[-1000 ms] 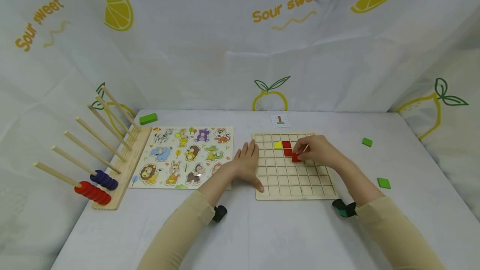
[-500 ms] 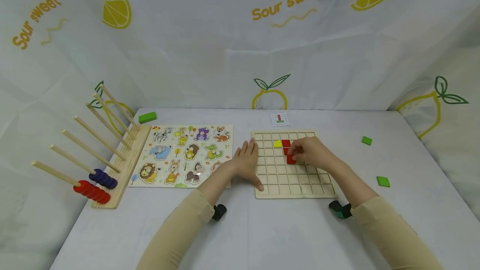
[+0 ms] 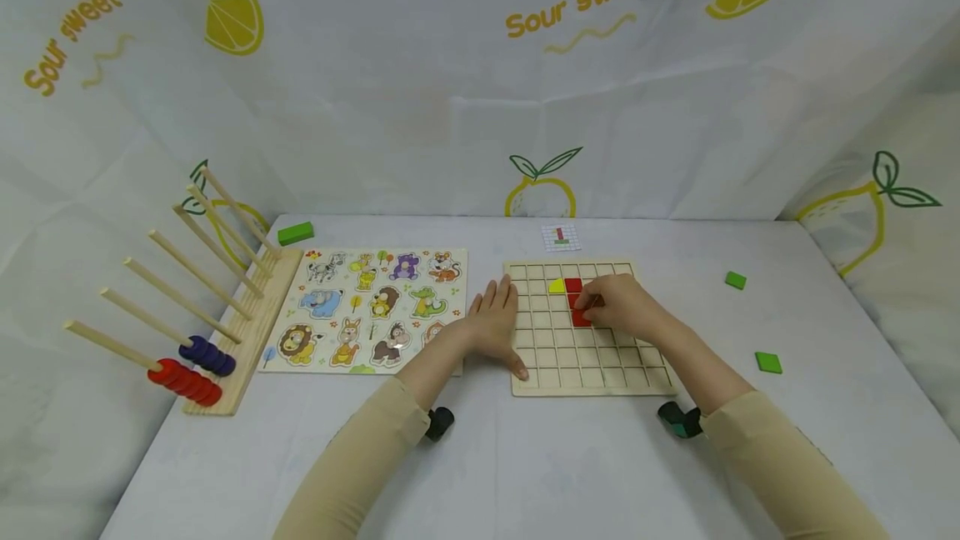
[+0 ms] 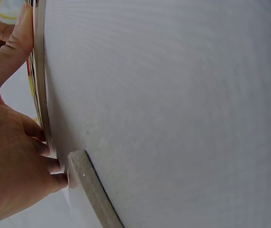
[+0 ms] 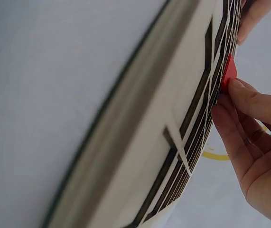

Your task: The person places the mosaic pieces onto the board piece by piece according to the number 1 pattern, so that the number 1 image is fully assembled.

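Note:
A wooden grid board (image 3: 555, 372) lies flat on the table. My left hand (image 3: 492, 330) rests along its left edge, fingers straight and thumb spread toward the near corner. My right hand (image 3: 621, 308) pinches a red square tile (image 3: 581, 319) at the board's third row; in the right wrist view the thumb presses this red tile (image 5: 229, 75) at its near edge. Directly behind it is a column of red squares (image 3: 573, 285), the middle one partly hidden by fingers. A yellow quarter-round tile (image 3: 557, 286) sits left of the top red square.
Two green tiles (image 3: 736, 280) lie right of the board. Behind it is a small pattern card (image 3: 562, 238). To the left are an animal puzzle board (image 3: 412, 340), a peg rack (image 3: 247, 340) with red and blue discs, and a green block (image 3: 296, 232).
My right hand has moved slightly left with the red tile, bringing it from a skewed spot into line under the other reds. My left hand has stayed in place.

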{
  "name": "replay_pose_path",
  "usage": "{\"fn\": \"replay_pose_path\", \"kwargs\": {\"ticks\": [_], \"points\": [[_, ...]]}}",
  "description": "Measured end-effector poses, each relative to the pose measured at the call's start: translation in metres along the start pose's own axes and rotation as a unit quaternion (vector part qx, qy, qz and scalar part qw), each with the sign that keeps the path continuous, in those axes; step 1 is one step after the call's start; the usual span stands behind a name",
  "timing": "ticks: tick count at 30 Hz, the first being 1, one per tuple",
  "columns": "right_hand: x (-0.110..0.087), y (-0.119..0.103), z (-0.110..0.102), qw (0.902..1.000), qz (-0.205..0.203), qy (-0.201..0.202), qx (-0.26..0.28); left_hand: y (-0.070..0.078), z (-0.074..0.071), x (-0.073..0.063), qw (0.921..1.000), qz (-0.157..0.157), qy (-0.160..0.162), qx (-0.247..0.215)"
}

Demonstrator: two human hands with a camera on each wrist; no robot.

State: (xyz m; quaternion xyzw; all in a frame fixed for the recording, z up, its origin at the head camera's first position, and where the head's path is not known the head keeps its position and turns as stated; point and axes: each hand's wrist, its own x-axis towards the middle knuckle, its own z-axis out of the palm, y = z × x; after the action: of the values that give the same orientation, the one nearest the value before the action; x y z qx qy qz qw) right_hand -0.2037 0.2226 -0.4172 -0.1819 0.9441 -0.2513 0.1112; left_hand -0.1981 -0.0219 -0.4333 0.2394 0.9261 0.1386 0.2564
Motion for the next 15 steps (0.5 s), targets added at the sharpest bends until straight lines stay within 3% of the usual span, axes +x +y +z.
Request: {"fn": "replay_pose_path", "kwargs": {"ticks": [15], "points": [[-0.0022,-0.0011,0.0016,0.9999,-0.005,0.012,-0.012,0.0000,0.0007,0.0008,1.0000,-0.003,-0.005,-0.004]]}}
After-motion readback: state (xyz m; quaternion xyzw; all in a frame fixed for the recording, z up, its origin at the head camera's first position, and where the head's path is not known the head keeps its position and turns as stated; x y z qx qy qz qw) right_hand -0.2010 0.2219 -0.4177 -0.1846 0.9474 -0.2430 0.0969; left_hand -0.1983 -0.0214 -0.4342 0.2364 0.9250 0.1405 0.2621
